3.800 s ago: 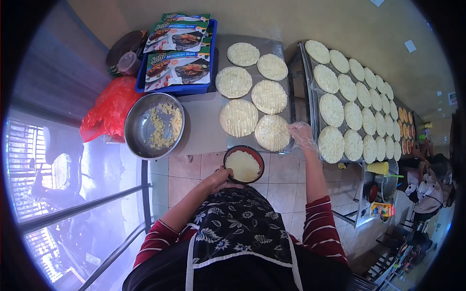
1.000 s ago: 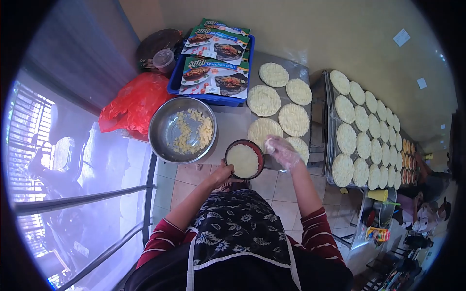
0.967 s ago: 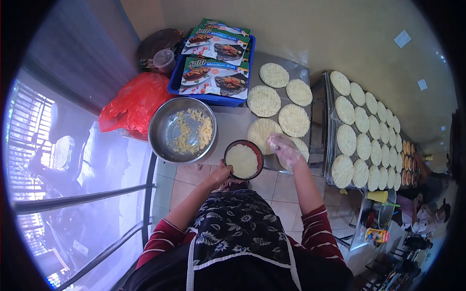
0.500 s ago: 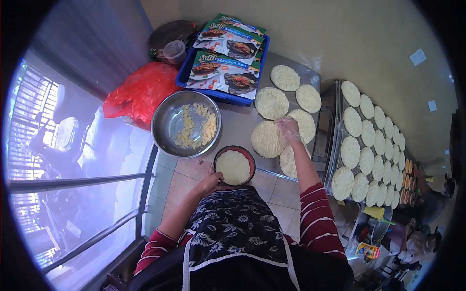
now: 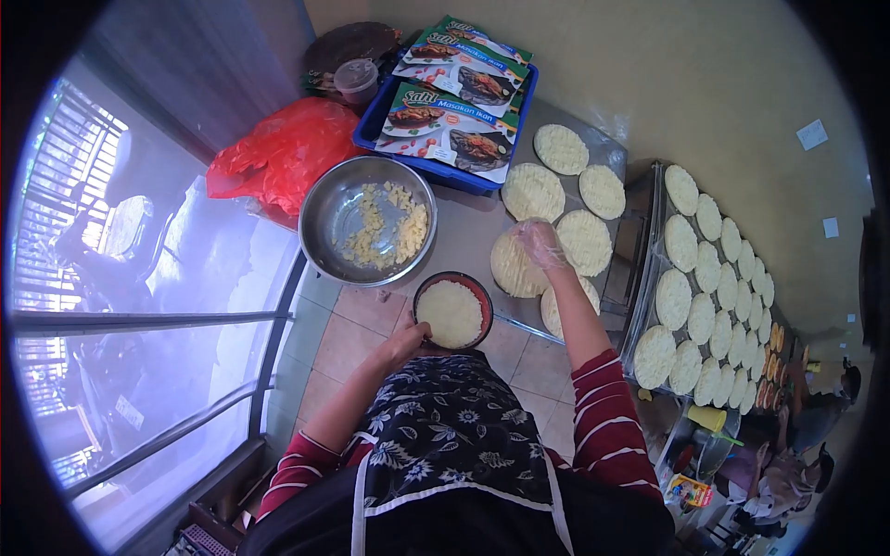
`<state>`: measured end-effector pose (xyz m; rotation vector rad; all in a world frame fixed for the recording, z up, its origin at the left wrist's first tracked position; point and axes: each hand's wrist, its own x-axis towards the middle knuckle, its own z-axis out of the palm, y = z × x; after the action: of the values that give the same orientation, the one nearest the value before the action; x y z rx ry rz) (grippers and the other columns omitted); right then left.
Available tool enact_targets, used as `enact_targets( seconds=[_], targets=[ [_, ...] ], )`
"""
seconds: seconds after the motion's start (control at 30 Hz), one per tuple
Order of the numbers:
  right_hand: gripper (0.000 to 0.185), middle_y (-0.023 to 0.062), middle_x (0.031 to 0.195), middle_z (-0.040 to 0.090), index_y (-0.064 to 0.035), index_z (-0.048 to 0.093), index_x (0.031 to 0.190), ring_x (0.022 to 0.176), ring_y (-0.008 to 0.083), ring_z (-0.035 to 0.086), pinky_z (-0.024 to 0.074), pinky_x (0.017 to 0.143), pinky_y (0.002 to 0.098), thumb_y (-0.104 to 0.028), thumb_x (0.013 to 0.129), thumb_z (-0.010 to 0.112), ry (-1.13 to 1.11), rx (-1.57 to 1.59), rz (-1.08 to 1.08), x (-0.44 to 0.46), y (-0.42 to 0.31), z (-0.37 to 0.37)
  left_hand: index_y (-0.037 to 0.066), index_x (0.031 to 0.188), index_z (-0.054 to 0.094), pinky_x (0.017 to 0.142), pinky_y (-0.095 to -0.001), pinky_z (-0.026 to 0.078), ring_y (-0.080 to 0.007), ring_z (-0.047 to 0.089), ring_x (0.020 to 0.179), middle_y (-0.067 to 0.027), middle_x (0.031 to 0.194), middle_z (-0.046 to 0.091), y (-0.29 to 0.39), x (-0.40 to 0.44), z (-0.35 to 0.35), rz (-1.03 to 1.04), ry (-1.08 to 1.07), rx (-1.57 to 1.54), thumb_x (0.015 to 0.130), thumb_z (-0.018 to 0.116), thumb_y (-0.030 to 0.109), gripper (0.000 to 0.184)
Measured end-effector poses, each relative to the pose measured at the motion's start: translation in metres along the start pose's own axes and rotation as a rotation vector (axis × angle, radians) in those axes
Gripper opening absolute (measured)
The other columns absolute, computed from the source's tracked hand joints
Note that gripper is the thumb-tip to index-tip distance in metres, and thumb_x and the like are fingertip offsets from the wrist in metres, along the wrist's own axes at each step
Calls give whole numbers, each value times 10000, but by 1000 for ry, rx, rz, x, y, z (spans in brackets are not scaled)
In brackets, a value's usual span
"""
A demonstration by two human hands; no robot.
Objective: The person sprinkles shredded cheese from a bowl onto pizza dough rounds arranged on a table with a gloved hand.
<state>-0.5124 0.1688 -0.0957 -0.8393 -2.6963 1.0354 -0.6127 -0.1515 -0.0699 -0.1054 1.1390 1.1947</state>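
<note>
The gloved right hand (image 5: 540,246) has moved farther out, over the upper edge of a pale round (image 5: 512,270) on the metal tray (image 5: 603,146). Its fingers are bunched; whether they hold crumbs, I cannot tell. The left hand (image 5: 400,345) grips the dark bowl (image 5: 485,311) of white crumbs near the apron (image 5: 454,417), thumb over its rim.

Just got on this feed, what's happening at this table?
A person in a dark floral apron holds a small dark bowl of pale gratings or crumbs in the left hand. The right hand, in a clear plastic glove, is over one of six round, pale-topped pieces on the near tray. Left of that tray sit a metal bowl with yellowish lumps and a blue bin of printed packs. To the right, another tray holds rows of similar rounds.
</note>
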Motion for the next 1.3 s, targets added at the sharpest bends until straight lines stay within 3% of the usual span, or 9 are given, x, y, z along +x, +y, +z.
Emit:
enact_targets(
  seconds=[0.07, 0.3, 0.6, 0.7, 0.93, 1.0, 1.17, 1.23, 1.3],
  targets=[
    [168, 195, 857, 636, -19, 674, 859, 809, 328, 613, 481, 746, 389, -73, 746, 562, -61, -187, 12, -1, -3, 5, -40, 1325, 170, 872, -466, 515, -388, 516, 1061, -239, 1258, 354, -8, 10, -10, -2, -3, 20, 805, 385, 3, 564],
    [252, 218, 860, 621, -32, 665, 820, 832, 355, 600, 461, 746, 414, -192, 823, 471, 12, -76, -116, -20, -6, 15, -32, 1333, 149, 873, -456, 516, -385, 521, 1065, -248, 1258, 369, -3, 2, -2, 23, 29, 42, 808, 384, 20, 578],
    [158, 186, 786, 631, -34, 681, 864, 731, 305, 617, 482, 692, 367, -131, 791, 580, -117, -129, -34, -48, -34, 3, -68, 1323, 172, 875, -440, 514, -380, 523, 1073, -253, 1260, 391, -1, 1, -2, 24, -3, 40, 808, 375, 26, 561],
    [136, 176, 766, 629, -29, 677, 846, 717, 296, 616, 486, 694, 363, -116, 798, 583, -129, 119, 71, -59, -33, 1, -89, 1309, 205, 875, -434, 516, -377, 520, 1081, -255, 1266, 397, 2, 0, 0, 5, 19, 54, 813, 376, 32, 538],
    [152, 174, 789, 629, -26, 675, 884, 721, 271, 617, 485, 671, 363, -44, 780, 566, -169, -112, -60, -73, -8, 3, -97, 1297, 248, 877, -418, 523, -366, 521, 1084, -250, 1268, 405, 2, 6, -1, 12, -45, 73, 825, 361, 29, 502],
    [163, 171, 778, 629, -25, 676, 890, 721, 257, 621, 485, 664, 355, -26, 768, 568, -148, -165, -162, -80, -7, -1, -70, 1315, 229, 863, -420, 533, -363, 524, 1080, -237, 1271, 402, 2, 7, 0, 18, -48, 58, 826, 367, 18, 516],
    [147, 192, 795, 632, -12, 667, 851, 704, 302, 630, 491, 676, 361, -66, 757, 568, -221, 8, 225, -92, -33, -29, -18, 1345, 182, 845, -427, 542, -361, 523, 1081, -222, 1294, 369, 6, 5, 8, 1, -36, 35, 814, 389, -3, 570],
    [144, 189, 789, 637, -3, 662, 846, 713, 285, 635, 493, 670, 351, -67, 765, 562, -183, 0, 170, -94, -14, -27, -5, 1352, 167, 841, -431, 544, -363, 517, 1088, -219, 1302, 357, 6, 6, 8, 0, -31, 29, 809, 393, -10, 588],
    [143, 186, 783, 641, 6, 657, 841, 721, 267, 640, 495, 663, 341, -68, 774, 555, -145, -8, 116, -95, 3, -24, -7, 1362, -29, 844, -422, 547, -399, 449, 1155, -248, 1346, 197, 5, 10, 5, -2, -127, 24, 804, 384, 4, 695]
  ],
)
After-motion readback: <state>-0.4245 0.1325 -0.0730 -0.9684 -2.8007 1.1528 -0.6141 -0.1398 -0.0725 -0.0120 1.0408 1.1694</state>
